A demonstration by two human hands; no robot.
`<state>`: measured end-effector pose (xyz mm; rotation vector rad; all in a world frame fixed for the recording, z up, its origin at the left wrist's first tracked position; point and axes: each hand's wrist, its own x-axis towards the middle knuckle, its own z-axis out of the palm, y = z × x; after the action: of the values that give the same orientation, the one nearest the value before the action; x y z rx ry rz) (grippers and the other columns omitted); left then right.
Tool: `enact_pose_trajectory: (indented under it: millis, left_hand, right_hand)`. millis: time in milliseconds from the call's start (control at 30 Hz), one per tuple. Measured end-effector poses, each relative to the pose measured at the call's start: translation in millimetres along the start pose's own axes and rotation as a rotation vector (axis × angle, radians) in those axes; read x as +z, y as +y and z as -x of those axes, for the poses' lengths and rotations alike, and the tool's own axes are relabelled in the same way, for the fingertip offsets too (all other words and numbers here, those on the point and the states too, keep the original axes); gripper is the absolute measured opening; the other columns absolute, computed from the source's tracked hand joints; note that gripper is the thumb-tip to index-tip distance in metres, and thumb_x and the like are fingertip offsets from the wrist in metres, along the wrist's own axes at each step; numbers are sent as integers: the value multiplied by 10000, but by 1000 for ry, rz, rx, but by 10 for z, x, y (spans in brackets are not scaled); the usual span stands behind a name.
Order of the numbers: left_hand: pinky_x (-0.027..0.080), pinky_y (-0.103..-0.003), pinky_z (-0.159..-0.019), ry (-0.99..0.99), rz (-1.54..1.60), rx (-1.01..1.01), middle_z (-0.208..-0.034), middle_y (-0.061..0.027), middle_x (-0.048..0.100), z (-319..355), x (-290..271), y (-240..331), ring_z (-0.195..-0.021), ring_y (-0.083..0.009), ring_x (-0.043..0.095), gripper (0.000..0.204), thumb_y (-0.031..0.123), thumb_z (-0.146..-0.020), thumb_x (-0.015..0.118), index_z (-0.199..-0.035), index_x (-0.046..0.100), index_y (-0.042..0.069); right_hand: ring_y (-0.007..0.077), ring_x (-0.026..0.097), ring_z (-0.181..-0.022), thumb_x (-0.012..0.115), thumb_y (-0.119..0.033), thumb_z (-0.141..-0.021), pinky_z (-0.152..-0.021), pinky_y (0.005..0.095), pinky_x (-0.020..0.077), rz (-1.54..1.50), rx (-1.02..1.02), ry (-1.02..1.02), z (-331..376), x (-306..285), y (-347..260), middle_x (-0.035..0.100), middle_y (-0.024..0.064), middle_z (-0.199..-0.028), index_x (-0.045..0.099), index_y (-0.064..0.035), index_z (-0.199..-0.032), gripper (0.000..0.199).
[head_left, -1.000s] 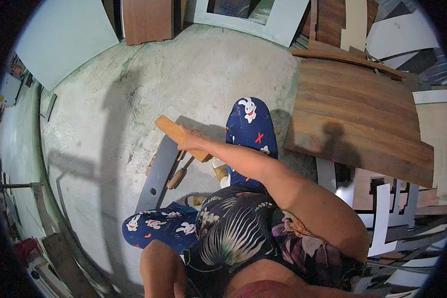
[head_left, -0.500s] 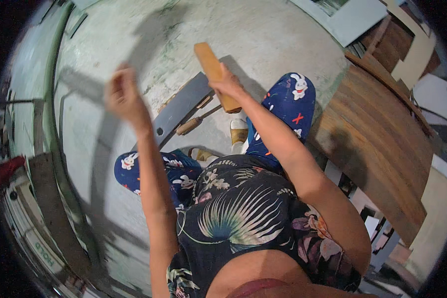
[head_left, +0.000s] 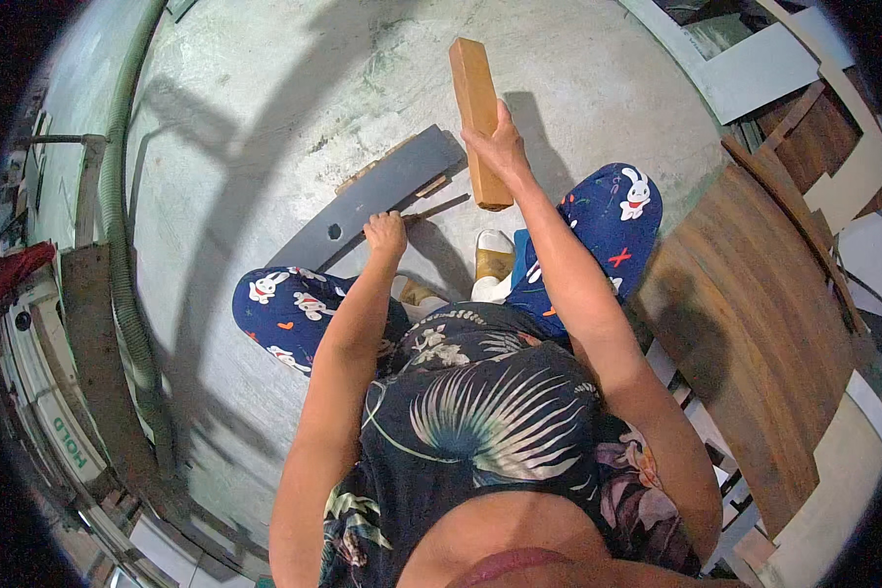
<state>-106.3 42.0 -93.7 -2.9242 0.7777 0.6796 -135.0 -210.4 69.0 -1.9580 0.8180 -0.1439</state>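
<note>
Two grips I watch — left hand clenched on a chisel-like tool, tip pointing right — toward the wooden block the right hand grasps.

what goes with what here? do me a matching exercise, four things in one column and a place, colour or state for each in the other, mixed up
Things
1. wooden block
2. slim tool
3. ribbed hose
4. grey board

Matches
A. greenish, at the picture's left
B. held in the left grip
C. has a dark hole
D. held in the right grip

Pairs: 1-D, 2-B, 3-A, 4-C
</note>
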Motion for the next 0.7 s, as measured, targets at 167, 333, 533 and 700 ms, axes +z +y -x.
enact_pose_trajectory:
  millis: [167,333,533,700]
  left_hand:
    - [456,-417,-807,63,-155,27,-1024,-101,625,-4,136,59,-983,-269,587,176,183,-866,518,-983,629,111]
    - [462,-410,-827,-86,-222,71,-1044,-108,632,22,75,65,-1020,-271,590,207,179,-863,537,-1039,622,111]
    - [475,-400,-827,-187,-93,8,-1037,-114,677,78,-47,63,-984,-284,642,313,283,-786,623,-1039,672,106]
    - [508,-434,-812,-336,199,1,-1045,-193,663,93,-815,222,-985,-343,638,476,394,-731,690,-1043,659,37]
  right_hand:
    - [389,520,-1165,701,-361,-675,-972,407,434,22,-72,49,-41,41,85,502,284,-1269,217,10,-1418,961]
    - [385,498,-1194,698,-364,-683,-993,403,415,-27,-18,8,-28,43,121,478,285,-1298,219,10,-1421,956]
    - [385,507,-1183,695,-356,-687,-992,404,415,-5,-23,7,-16,89,80,490,281,-1286,222,7,-1420,945]
    - [382,513,-1177,697,-344,-684,-985,402,422,-41,-29,-11,7,15,17,496,280,-1280,230,6,-1416,937]
